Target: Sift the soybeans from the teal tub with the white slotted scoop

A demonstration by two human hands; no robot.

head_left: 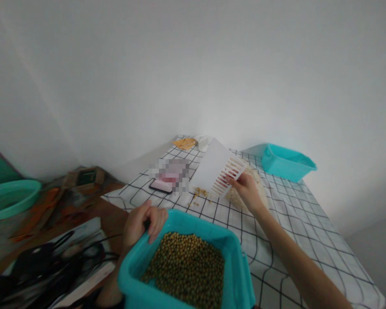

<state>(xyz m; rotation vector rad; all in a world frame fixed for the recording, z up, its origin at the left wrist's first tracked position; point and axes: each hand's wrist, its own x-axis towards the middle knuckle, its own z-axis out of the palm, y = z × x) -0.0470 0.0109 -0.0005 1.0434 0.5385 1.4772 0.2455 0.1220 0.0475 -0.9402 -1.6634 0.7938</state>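
My left hand [148, 223] curls its fingers over the left rim of a turquoise plastic basin [196, 219], which sits at the near edge of the table. Many small round yellowish-green beans [193, 266] cover its bottom. Pinched in my right hand [246, 186] is the slotted edge of a flat white plastic board [209, 165], held tilted above the cloth. By the board's lower corner lie several loose yellow beans [201, 192]. Behind my right hand rests a pale, grainy mass [255, 184], partly hidden; I cannot tell what it is.
A black-and-white checked cloth [296, 214] covers the table against the wall. A second turquoise basin [284, 165] stands at the back right. A pink phone-like object [163, 184] and an orange cloth [185, 143] lie at left. Below are cables [93, 251] and a green tub [13, 199].
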